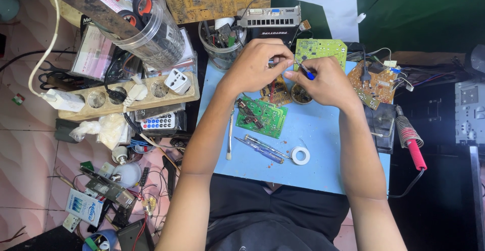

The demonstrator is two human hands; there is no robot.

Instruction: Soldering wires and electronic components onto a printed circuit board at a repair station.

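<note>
Both hands pinch small items: right hand (327, 81) clamps a blue-handled tool (305, 70), left hand (259, 63) something hidden by its fingers. A white-blue packet (82, 207) lies lower left.

You're sitting on a floor of pale pink wavy-patterned tiles (30, 150), w/ even daylight, no hard shadows. A light blue work surface (323, 145) lies in front of you. Dark green cloth (429, 13) covers the top right; black area at the right edge, detail unclear.
</note>
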